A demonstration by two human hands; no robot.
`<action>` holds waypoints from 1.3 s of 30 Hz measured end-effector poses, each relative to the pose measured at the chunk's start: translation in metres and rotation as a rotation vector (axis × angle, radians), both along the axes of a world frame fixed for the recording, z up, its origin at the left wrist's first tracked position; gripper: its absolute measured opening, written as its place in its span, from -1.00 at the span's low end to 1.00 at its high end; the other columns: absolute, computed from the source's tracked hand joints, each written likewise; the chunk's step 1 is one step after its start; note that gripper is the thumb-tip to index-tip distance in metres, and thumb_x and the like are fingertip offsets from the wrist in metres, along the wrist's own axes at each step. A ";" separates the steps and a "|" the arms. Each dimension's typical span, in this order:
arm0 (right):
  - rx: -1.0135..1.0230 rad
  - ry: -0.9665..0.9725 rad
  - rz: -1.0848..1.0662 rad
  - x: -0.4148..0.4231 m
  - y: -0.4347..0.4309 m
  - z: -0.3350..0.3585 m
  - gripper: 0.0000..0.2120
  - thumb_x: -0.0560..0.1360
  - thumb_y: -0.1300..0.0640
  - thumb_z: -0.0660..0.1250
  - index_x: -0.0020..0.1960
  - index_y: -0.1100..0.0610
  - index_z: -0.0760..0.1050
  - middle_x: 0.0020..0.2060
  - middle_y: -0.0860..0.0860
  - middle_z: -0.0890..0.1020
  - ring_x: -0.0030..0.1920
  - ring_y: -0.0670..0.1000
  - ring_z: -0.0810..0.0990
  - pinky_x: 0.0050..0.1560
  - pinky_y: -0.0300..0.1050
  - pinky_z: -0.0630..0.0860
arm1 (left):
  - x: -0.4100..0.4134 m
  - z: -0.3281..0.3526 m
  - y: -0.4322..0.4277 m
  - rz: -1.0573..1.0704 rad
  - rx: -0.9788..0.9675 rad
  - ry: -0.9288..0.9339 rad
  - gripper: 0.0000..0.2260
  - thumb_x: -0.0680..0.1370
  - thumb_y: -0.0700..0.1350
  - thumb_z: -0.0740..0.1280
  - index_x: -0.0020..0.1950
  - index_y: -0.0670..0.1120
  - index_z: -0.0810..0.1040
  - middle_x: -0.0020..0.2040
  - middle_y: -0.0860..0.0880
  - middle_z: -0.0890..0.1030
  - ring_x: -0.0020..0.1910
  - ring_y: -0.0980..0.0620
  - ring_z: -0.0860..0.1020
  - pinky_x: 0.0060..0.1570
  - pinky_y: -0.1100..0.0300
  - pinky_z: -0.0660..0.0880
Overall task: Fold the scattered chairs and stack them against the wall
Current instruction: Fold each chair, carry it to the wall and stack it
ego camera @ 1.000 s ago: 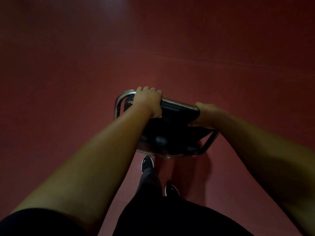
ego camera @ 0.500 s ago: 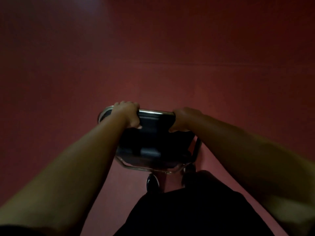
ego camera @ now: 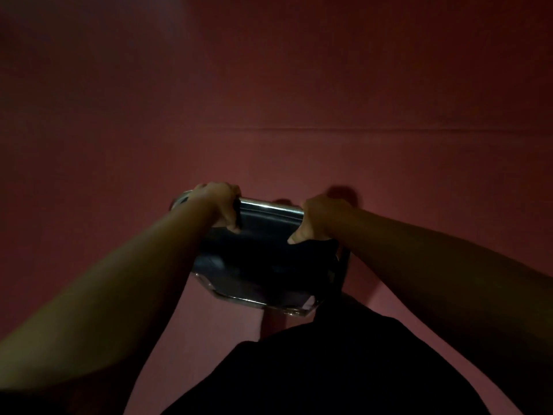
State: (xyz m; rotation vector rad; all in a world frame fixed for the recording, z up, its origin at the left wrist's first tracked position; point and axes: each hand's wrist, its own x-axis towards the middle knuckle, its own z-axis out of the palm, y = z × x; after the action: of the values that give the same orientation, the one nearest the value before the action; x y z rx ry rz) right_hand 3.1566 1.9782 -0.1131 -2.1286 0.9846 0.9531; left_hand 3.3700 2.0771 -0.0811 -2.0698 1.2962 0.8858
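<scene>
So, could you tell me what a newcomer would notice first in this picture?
Both hands stand out at mid-frame: the left hand and right hand each grip the shiny top rail of a dark chair. Around them spreads a dim red floor, and the person's black clothing fills the bottom edge.

Lower legs of the chair (ego camera: pixel 263 259) hidden behind dark clothing (ego camera: pixel 329 369)

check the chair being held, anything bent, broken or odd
Nothing stands out. The left hand and right hand grip the chrome top bar of the dark folding chair, which looks intact, though dim light hides fine detail.
</scene>
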 end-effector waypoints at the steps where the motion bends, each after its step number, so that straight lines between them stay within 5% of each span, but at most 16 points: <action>1: -0.007 -0.005 -0.009 -0.001 -0.021 0.004 0.08 0.21 -0.53 0.53 0.54 0.03 0.37 0.42 0.08 0.53 0.32 0.20 0.58 0.20 0.05 0.56 | 0.000 0.006 -0.022 0.006 0.001 -0.003 -0.35 0.18 0.23 0.66 0.19 0.14 0.54 0.09 0.06 0.66 0.14 -0.08 0.63 0.06 0.08 0.39; 6: -0.138 -0.092 -0.042 -0.014 -0.145 0.032 0.03 0.19 -0.52 0.55 0.48 0.02 0.43 0.40 0.11 0.53 0.32 0.23 0.58 0.05 -0.01 0.47 | 0.009 0.025 -0.149 -0.003 -0.097 0.021 -0.17 -0.07 0.39 0.57 0.15 0.23 0.48 0.12 0.08 0.63 0.15 -0.13 0.61 0.21 -0.06 0.54; 10: -0.269 -0.139 -0.060 -0.019 -0.225 0.061 -0.10 0.27 -0.45 0.56 0.43 0.02 0.45 0.38 0.11 0.56 0.33 0.21 0.57 0.06 0.01 0.45 | 0.009 0.040 -0.231 -0.043 -0.211 0.005 -0.11 -0.10 0.45 0.52 0.18 0.21 0.48 0.18 0.00 0.64 0.19 -0.20 0.60 0.19 -0.15 0.56; 15: -0.289 -0.145 -0.136 -0.032 -0.290 0.063 -0.32 0.29 -0.40 0.56 0.27 -0.06 0.54 0.17 0.02 0.65 0.08 0.12 0.62 -0.06 -0.06 0.47 | -0.013 0.043 -0.301 -0.163 -0.398 -0.059 -0.27 0.31 0.25 0.61 0.37 0.01 0.48 0.35 -0.06 0.56 0.34 -0.21 0.51 0.35 -0.10 0.39; 22: -0.295 -0.161 -0.216 -0.014 -0.329 0.040 -0.21 0.32 -0.42 0.52 0.39 -0.03 0.43 0.22 0.04 0.59 0.13 0.12 0.60 0.01 -0.02 0.56 | 0.012 0.018 -0.363 -0.240 -0.393 -0.088 -0.28 0.33 0.22 0.59 0.38 -0.04 0.47 0.38 -0.13 0.52 0.39 -0.23 0.44 0.41 -0.14 0.31; 39: -0.237 -0.061 -0.063 0.159 -0.452 0.038 -0.33 0.33 -0.29 0.62 0.27 0.01 0.47 0.08 0.03 0.60 -0.03 0.11 0.58 -0.12 -0.03 0.52 | 0.173 -0.006 -0.432 -0.060 -0.390 0.060 -0.34 0.31 0.27 0.60 0.29 0.03 0.49 0.29 -0.06 0.59 0.29 -0.18 0.52 0.29 -0.12 0.35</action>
State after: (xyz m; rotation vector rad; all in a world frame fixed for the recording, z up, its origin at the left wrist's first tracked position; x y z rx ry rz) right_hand 3.3156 1.5264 -0.0750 -2.2903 1.1757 0.7681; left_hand 3.5433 1.6451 -0.0872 -2.2927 1.6624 0.7155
